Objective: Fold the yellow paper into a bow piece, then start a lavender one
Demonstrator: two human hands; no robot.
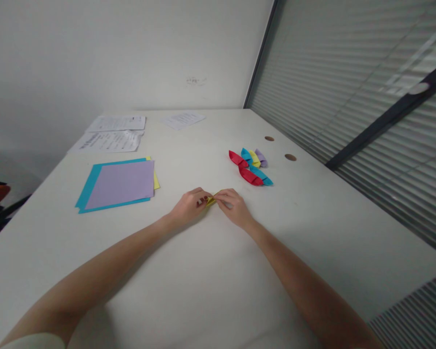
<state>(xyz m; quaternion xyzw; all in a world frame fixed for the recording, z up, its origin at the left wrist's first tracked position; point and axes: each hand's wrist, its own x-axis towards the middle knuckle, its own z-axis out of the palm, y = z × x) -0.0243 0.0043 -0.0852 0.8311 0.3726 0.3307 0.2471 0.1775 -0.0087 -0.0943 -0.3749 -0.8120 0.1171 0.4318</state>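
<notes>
A small piece of folded yellow paper (211, 200) is held just above or on the white table, between my two hands. My left hand (189, 205) pinches its left end with the fingers closed. From the other side, my right hand (234, 207) grips it between thumb and fingertips. Much of the paper is hidden behind my fingers. Beyond my right hand lies a group of folded paper pieces in red (250, 176), blue (261, 175), yellow (255, 158) and purple (261, 158).
To the left lies a stack of paper sheets, with a purple sheet (121, 184) over blue (89, 189) and yellow (156, 181) ones. Printed papers (109, 141) lie at the back left. Two round holes (290, 157) pierce the table near its right edge, beside window blinds (349, 87).
</notes>
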